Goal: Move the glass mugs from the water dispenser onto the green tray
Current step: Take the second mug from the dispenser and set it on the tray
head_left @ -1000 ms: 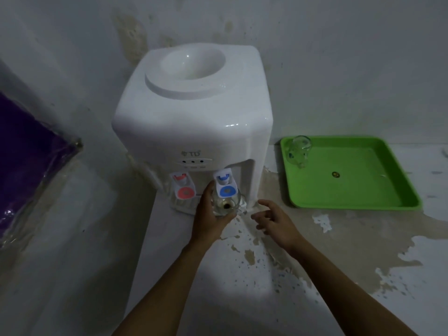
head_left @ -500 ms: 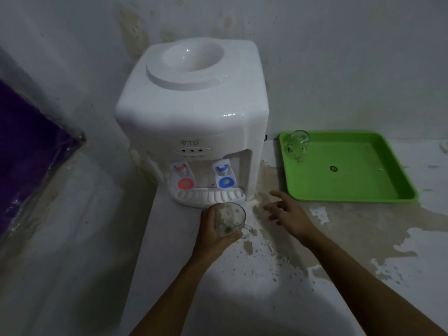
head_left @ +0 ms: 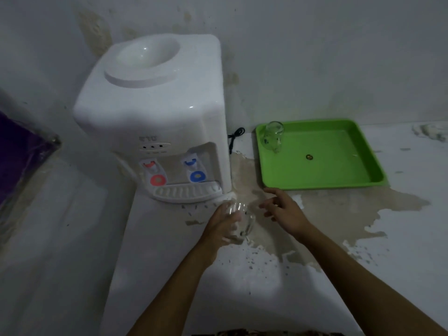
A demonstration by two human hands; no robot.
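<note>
A boxy white plastic water dispenser [head_left: 155, 117] stands on the peeling white-painted counter [head_left: 266, 287] beside a shallow rectangular green plastic tray [head_left: 339, 175], where one clear glass mug [head_left: 272, 138] sits in the near-left corner. The left hand [head_left: 221, 230] wraps a second clear glass mug [head_left: 241, 220] just before the dispenser's drip grille; the right hand [head_left: 283, 210] hovers alongside, fingers loosely spread, empty.

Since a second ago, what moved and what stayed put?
The left hand pulled the clear glass mug out from under the blue tap of the white water dispenser, toward the person. It holds it still. The right hand stays open nearby. The other mug stayed on the green tray.
</note>
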